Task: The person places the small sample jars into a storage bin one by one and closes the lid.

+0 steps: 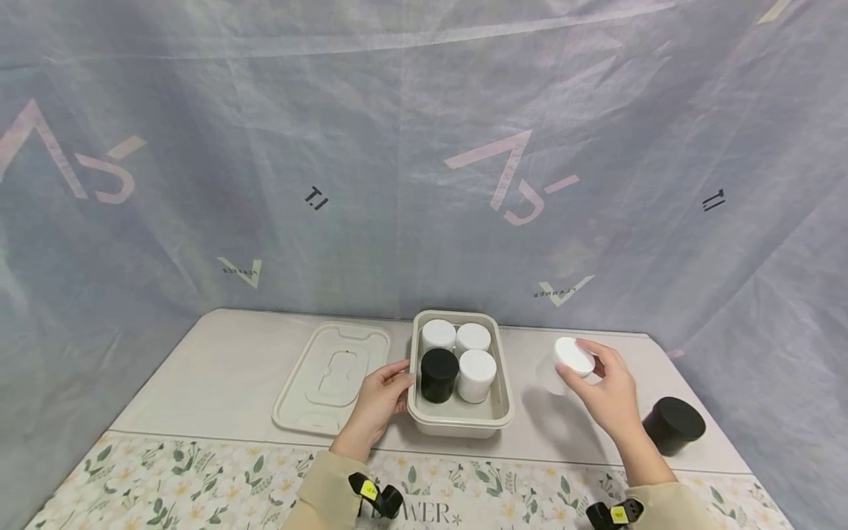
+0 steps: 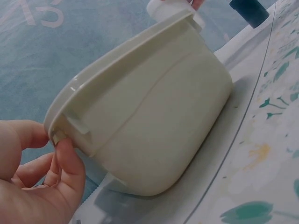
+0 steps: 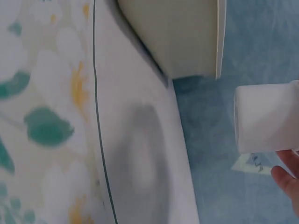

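In the head view a cream plastic bin (image 1: 464,425) stands at the middle of the table, with several lidded jars in it. Three are white, among them a white jar (image 1: 477,375) at the front right; beside it is a black jar (image 1: 439,375). My left hand (image 1: 379,401) pinches the bin's left rim between thumb and fingers, seen close up on the bin wall (image 2: 149,116) in the left wrist view. To the right of the bin, my right hand (image 1: 609,386) grips another white jar (image 1: 573,357) by its lid, raised above the table, its shadow below.
A flat cream lid (image 1: 341,375) lies left of the bin. Another black jar (image 1: 674,425) stands at the far right, beyond my right forearm. A floral cloth (image 1: 218,478) covers the front edge, and a grey-blue curtain (image 1: 397,147) hangs behind and at the sides.
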Available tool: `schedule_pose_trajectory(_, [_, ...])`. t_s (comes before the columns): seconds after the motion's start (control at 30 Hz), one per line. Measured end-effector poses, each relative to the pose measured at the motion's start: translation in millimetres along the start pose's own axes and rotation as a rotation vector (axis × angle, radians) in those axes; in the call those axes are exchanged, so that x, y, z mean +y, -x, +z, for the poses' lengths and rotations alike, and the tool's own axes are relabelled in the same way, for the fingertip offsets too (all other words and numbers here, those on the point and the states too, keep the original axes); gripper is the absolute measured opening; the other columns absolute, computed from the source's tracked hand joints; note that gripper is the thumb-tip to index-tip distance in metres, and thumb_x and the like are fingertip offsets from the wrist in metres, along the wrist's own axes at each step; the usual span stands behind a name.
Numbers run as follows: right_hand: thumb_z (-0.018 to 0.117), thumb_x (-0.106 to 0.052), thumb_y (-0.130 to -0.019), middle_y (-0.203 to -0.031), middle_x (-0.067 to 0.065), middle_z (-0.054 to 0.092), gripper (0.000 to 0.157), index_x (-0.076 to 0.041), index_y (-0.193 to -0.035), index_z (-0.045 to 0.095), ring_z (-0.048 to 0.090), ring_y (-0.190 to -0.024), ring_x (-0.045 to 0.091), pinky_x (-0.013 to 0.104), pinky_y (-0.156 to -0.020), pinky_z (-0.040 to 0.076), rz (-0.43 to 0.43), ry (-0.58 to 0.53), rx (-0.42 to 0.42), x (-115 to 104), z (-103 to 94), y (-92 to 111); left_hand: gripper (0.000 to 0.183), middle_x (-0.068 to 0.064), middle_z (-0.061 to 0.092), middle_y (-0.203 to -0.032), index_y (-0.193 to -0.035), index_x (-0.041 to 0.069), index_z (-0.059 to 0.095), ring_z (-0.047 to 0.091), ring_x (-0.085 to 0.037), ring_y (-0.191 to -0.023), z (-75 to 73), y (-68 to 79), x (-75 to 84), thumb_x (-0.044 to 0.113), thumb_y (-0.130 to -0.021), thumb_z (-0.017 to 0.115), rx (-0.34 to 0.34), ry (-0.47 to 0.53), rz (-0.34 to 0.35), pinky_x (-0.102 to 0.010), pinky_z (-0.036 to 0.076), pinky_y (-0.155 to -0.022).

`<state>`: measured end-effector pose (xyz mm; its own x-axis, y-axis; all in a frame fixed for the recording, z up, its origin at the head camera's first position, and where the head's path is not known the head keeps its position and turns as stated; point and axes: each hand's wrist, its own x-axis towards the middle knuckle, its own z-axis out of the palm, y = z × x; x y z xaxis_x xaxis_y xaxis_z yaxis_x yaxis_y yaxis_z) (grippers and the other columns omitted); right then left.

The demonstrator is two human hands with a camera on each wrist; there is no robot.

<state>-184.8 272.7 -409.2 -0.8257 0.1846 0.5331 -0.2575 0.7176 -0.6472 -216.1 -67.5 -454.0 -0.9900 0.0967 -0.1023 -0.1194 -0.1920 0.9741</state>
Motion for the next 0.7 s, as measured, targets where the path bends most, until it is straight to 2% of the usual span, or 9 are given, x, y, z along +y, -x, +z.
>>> schedule_pose_trajectory(0.1, [0.077,-0.013,-0.077,-0.12,0.017,0.054,0.054,0.002,-0.124,0.055,0.041,-0.097,-0.016,-0.004,-0.08,0.034,-0.005,-0.023,-0.009,-5,4.1,0,0.047,-0.001,0.059,-0.09,-0.134,-0.005,0.047,0.057,-0.006,-0.068,0.1,0.1,0.4,0.009,-0.091,0.058,-0.002,0.004,0.0,-0.019,0.05,-0.053])
schedule_pose_trajectory(0.33, [0.077,-0.005,-0.076,-0.12,0.016,0.054,0.052,0.002,-0.122,0.056,0.044,-0.098,-0.012,-0.004,-0.082,0.035,-0.022,-0.106,-0.025,-20,13.5,0,0.047,0.001,0.058,-0.088,-0.135,-0.005,0.046,0.056,-0.005,-0.067,-0.8,-2.8,-2.0,0.008,-0.092,0.057,-0.006,0.008,-0.001,-0.019,0.049,-0.052])
schedule_pose_trajectory(0.7, [0.072,0.012,-0.072,-0.117,0.024,0.055,0.049,0.015,-0.117,0.053,0.052,-0.096,-0.007,0.003,-0.079,0.045,-0.083,-0.286,-0.064,-73,17.0,7,0.047,0.0,0.057,-0.089,-0.135,-0.006,0.045,0.055,-0.006,-0.067,-1.4,-1.9,-1.3,0.008,-0.092,0.057,-0.016,0.004,-0.002,-0.019,0.049,-0.052])
